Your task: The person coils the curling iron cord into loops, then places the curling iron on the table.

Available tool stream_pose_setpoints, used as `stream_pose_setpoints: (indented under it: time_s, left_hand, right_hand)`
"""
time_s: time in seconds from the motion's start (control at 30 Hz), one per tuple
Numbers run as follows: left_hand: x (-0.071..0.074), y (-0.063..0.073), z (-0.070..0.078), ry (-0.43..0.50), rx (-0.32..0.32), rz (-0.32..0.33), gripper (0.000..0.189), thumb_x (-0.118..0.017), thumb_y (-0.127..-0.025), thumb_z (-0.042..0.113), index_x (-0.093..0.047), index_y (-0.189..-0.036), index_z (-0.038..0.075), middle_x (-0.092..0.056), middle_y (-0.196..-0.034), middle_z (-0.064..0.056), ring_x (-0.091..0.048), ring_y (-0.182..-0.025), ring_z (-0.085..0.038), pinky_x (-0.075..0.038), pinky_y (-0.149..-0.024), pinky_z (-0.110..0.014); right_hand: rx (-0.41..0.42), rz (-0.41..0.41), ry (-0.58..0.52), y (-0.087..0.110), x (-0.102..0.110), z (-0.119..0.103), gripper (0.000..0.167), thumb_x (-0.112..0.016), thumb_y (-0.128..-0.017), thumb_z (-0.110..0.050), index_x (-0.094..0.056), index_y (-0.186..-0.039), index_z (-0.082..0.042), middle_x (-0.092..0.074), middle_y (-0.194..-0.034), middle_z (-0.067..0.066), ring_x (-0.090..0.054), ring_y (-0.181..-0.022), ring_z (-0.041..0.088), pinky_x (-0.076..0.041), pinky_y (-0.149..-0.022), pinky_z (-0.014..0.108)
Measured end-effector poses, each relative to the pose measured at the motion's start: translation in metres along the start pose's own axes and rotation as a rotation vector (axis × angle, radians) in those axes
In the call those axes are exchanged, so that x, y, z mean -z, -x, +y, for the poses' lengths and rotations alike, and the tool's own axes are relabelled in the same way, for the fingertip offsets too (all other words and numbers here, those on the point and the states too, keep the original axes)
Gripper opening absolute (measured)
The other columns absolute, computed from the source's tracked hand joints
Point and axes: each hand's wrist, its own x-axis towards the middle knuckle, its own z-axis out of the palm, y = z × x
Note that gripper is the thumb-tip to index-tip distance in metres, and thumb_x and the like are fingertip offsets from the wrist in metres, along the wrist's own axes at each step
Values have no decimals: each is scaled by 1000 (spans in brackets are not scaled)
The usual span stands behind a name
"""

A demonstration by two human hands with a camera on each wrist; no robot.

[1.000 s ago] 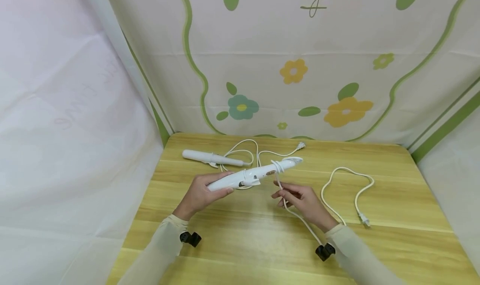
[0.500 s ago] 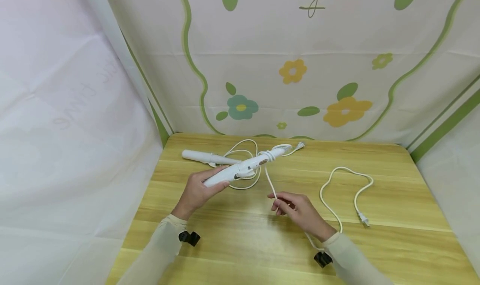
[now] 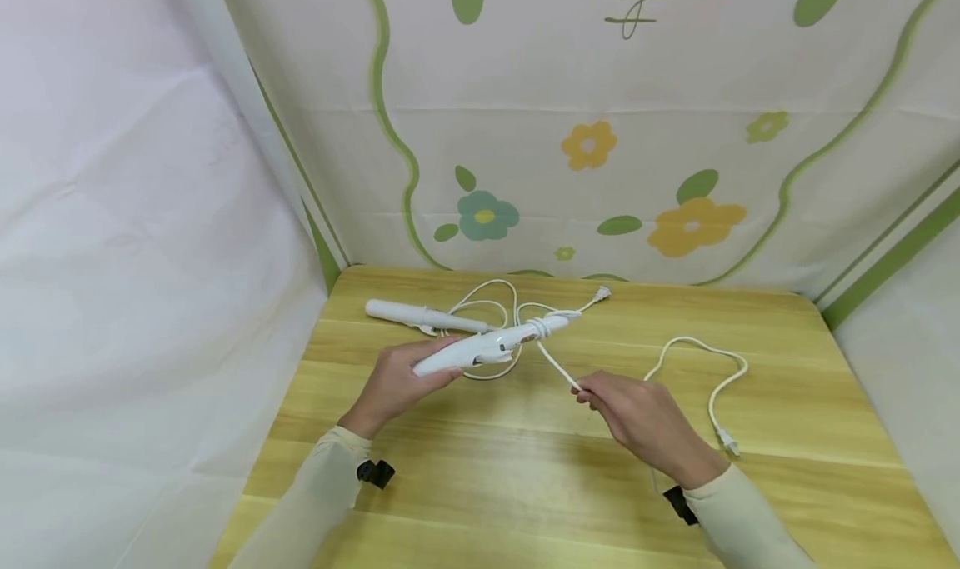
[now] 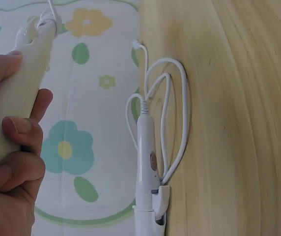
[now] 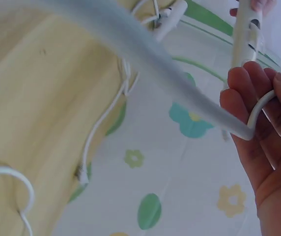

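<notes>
My left hand (image 3: pixel 392 384) grips a white curling iron (image 3: pixel 465 353) by its wide end and holds it tilted above the table. A few turns of its white cord (image 3: pixel 558 367) are wound round the narrower handle end. My right hand (image 3: pixel 648 419) pinches that cord between thumb and fingers, and the stretch up to the iron is taut. In the right wrist view the cord (image 5: pixel 180 86) crosses the fingers (image 5: pixel 251 152). A second white curling iron (image 3: pixel 397 311) lies behind, its button and clamp lever visible in the left wrist view.
The wooden table (image 3: pixel 495 486) ends at a flower-printed cloth wall (image 3: pixel 525 177). The second iron's cord lies in loops, its plug (image 3: pixel 602 293) near the back edge. At the right, the held cord's far part curves over the table to another plug (image 3: pixel 727 441).
My right hand first drew down along the cord, then moved right, pulling it straight. The held curling iron swung slightly up and left, then lowered again in my left hand.
</notes>
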Motion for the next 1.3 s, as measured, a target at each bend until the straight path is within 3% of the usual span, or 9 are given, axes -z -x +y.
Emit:
stream_pose_setpoints:
  time_s: [0.07, 0.23, 0.37, 0.47, 0.63, 0.93, 1.1, 1.2, 1.3]
  left_hand:
    - [0, 0, 0, -25, -18, -24, 46, -91, -92, 31, -79, -136, 23, -80, -129, -3, -74, -97, -13, -57, -72, -25]
    - [0, 2, 3, -106, -121, -105, 46, -90, -92, 30, -79, -136, 22, -84, -116, -1, -69, -84, -8, -55, -68, -25]
    - [1, 4, 8, -155, -238, -167, 46, -90, -92, 28, -79, -135, 20, -85, -109, 0, -71, -85, -6, -57, -71, -25]
    - [2, 6, 13, -143, -282, -227, 45, -90, -92, 29, -79, -135, 19, -84, -110, 0, -73, -89, -5, -59, -75, -26]
    - [4, 9, 18, -68, -286, -319, 45, -90, -92, 29, -80, -135, 21, -83, -119, 1, -73, -93, -3, -59, -76, -22]
    - [8, 13, 27, -5, -317, -403, 45, -91, -90, 27, -80, -133, 18, -84, -118, -1, -70, -87, 1, -56, -72, -18]
    - [10, 15, 29, 110, -272, -394, 44, -93, -88, 21, -82, -130, 16, -84, -117, -2, -70, -84, -1, -58, -70, -21]
    - [10, 15, 28, 167, -247, -380, 43, -93, -88, 18, -82, -129, 14, -83, -119, -5, -71, -83, -2, -58, -68, -23]
    - [10, 15, 26, 195, -242, -363, 43, -93, -88, 17, -81, -129, 10, -83, -120, -8, -71, -82, -3, -59, -66, -25]
  right_hand:
    - [15, 5, 37, -4, 6, 2, 36, -48, -118, -34, -74, -106, -13, -79, -91, -7, -72, -73, 4, -57, -57, 26]
    - [30, 35, 39, -15, 17, 8, 38, -48, -118, -34, -75, -106, -10, -79, -93, -2, -76, -77, 11, -61, -61, 32]
    - [63, 54, 36, -24, 21, 12, 39, -49, -118, -33, -76, -105, -10, -79, -90, -1, -75, -75, 12, -60, -59, 33]
    - [86, 60, 38, -29, 23, 14, 39, -49, -118, -33, -77, -105, -10, -78, -89, -2, -75, -75, 11, -61, -60, 33]
    - [99, 51, 12, -37, 24, 18, 37, -50, -118, -34, -77, -107, -11, -78, -90, -3, -75, -76, 10, -61, -62, 33]
    - [77, -20, -175, -37, 11, 27, 40, -46, -117, -37, -78, -112, -14, -81, -97, -8, -75, -80, 4, -61, -72, 27]
    - [39, -43, -268, -33, -1, 29, 12, -69, -107, -12, -78, -114, -15, -79, -93, -8, -71, -73, 4, -57, -71, 19]
    - [16, -54, -305, -30, -7, 28, 26, -76, -97, 2, -79, -115, -16, -80, -94, -7, -71, -73, 3, -57, -72, 17]
    - [-14, -61, -347, -27, -12, 27, 31, -75, -96, 6, -78, -116, -16, -81, -98, -6, -72, -75, 4, -57, -74, 17]
